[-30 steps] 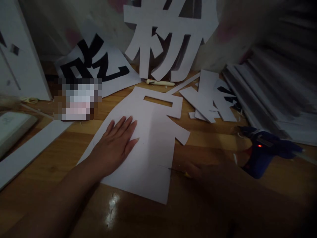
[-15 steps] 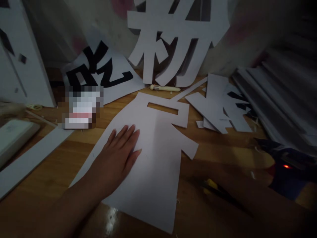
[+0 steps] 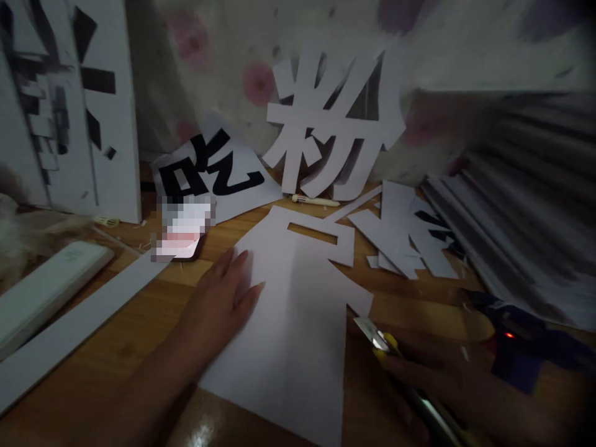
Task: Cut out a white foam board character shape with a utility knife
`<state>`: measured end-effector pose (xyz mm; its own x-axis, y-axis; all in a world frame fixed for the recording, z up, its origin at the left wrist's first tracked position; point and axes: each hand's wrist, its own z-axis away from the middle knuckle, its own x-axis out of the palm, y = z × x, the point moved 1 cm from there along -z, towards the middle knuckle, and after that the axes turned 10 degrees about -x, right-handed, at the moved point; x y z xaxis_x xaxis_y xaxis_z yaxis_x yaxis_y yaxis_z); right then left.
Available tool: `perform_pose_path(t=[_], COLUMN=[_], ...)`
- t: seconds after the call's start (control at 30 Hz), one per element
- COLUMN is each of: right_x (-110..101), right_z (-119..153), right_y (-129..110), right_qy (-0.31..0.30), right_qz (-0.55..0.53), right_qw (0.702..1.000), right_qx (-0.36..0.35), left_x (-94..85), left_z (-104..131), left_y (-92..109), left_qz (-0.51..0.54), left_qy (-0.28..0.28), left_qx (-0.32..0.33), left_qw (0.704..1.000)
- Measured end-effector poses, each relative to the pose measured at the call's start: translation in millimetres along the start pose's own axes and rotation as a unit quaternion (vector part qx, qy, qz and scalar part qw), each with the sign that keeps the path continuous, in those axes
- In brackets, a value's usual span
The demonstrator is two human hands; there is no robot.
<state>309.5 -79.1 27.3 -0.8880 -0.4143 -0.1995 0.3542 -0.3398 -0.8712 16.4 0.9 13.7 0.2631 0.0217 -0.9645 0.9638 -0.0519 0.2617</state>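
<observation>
Pressing white cutout (image 3: 298,323), left hand (image 3: 223,298), fingers flat

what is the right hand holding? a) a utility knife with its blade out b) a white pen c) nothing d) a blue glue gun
a: the right hand grips a utility knife, its blade pointing at the edge of the white cut-out sheet that the left hand lies flat on.

- Sheet (image 3: 298,323): matt white paper or thin board.
- Table (image 3: 116,335): glossy wood.
- Knife (image 3: 372,335): shiny metal blade, yellow body, probably plastic.
</observation>
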Motion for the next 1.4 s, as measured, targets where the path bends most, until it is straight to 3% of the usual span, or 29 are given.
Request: perform_pose_path(t=[0.1,0.27,0.33,0.43,0.47,0.57,0.7,1.1,1.4], right_x=[13,9,5,2,2,2,3,-13,-12], right_z=[-3,-11,-13,-14,-13,-11,-11,-22,-23], right_y=[-9,-7,-5,-3,-3,-4,-4,22,23], right_qy=[-0.003,0.134,0.160,0.154,0.156,0.182,0.192,0.118,0.137], right_qz=[-0.016,-0.039,-0.045,-0.044,-0.046,-0.056,-0.037,-0.021,-0.016], right_qw=[1.000,0.990,0.986,0.987,0.986,0.981,0.979,0.989,0.987], right_qx=[-0.019,-0.024,-0.024,-0.025,-0.025,-0.035,-0.055,-0.089,-0.088], left_x=[-10.0,-35.3,-45.7,-52.3,-51.3,-44.3,-39.8,-39.7,-37.0], left_z=[5,5,-2,-16,-21,-35,-42,-38,-37], left_y=[-2,-20,-34,-61,-70,-90,-101,-102,-106], left_qz=[0.005,0.055,0.061,0.095,0.095,0.078,0.061,0.027,0.046], left_qy=[0.010,0.014,0.087,0.218,0.229,0.217,0.211,0.151,0.161], left_qx=[-0.027,-0.106,-0.165,-0.245,-0.251,-0.241,-0.263,-0.314,-0.304], left_qw=[1.000,0.993,0.981,0.940,0.935,0.943,0.939,0.937,0.938])
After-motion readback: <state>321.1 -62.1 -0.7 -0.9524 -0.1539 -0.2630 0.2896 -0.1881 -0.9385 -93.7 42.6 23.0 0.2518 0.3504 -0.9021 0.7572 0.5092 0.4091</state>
